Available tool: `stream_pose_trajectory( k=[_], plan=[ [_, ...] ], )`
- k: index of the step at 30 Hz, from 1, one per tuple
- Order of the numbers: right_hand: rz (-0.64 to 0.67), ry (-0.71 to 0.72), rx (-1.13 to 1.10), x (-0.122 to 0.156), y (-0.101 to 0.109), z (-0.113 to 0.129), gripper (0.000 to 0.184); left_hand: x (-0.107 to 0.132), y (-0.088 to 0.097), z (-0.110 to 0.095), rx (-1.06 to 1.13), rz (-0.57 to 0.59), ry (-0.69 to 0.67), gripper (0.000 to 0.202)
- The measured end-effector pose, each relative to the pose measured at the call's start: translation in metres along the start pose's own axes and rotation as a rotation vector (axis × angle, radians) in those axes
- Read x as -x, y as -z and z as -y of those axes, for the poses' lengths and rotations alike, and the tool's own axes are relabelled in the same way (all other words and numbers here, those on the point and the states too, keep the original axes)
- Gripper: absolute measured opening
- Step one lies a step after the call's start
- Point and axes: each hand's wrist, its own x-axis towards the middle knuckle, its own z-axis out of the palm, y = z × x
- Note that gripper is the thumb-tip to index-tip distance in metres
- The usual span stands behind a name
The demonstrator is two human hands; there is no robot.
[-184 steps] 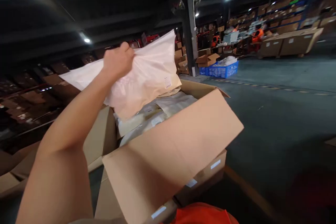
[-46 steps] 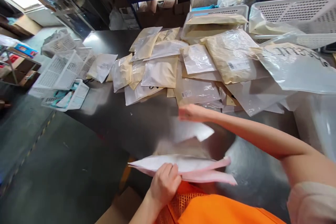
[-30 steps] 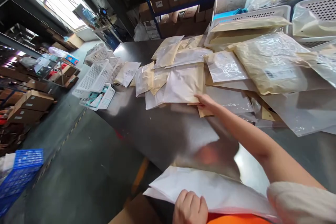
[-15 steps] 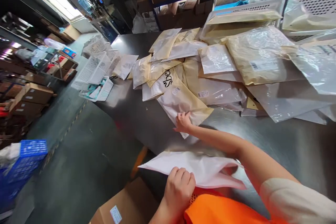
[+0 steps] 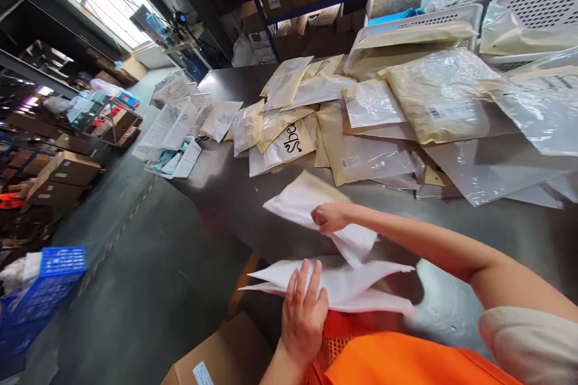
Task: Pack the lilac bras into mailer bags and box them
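Observation:
My right hand (image 5: 332, 218) is closed on a plastic bag (image 5: 293, 201), whitish with a yellowish part at its far side. The bag is folded and hangs over the metal table (image 5: 217, 192), in front of the pile. Close to my body, white bags (image 5: 352, 286) lie at the table's near edge, their edges spread apart on the left. On top of them rests my left hand (image 5: 303, 307), fingers stretched out and thumb to the right. The near corner of the right hand's bag almost reaches these bags; whether they touch I cannot tell.
Several packed bags (image 5: 365, 150) cover the far side of the table. White baskets (image 5: 167, 123) stand at its left end, and more baskets (image 5: 415, 24) stand behind the pile. A cardboard box (image 5: 226, 352) is below left, and a blue crate (image 5: 54, 280) stands on the floor.
My right hand has gripped the bag and pulled it off the pile towards me, bending it. My left hand's fingers have straightened over the white bags. The view has shifted slightly.

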Motion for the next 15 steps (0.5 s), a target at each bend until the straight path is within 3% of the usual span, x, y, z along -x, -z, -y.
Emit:
stream_pose_trajectory(
  k=[3,5,7,10,13,15],
  plan=[
    [0.133,0.038,-0.077,0.048,0.008,0.006,0.013,-0.006,-0.008,0.007,0.038,-0.006,-0.039,0.016],
    [0.069,-0.027,-0.093,0.069,0.015,0.007,0.021,-0.008,-0.014,0.011,0.120,0.008,-0.114,0.020],
    [-0.105,-0.134,-0.071,0.078,0.030,0.001,0.028,-0.008,-0.017,0.013,0.189,0.025,-0.212,0.024],
    [-0.484,-0.361,0.024,0.085,0.071,-0.027,0.037,-0.007,-0.014,0.013,0.247,0.017,-0.289,0.022],
    [-0.821,-0.635,0.125,0.096,0.117,-0.066,0.051,-0.002,-0.010,0.011,0.239,0.037,-0.222,0.029],
    [-0.906,-0.767,0.144,0.105,0.141,-0.088,0.052,0.003,-0.010,0.010,0.175,0.103,-0.135,0.030]
  ],
)
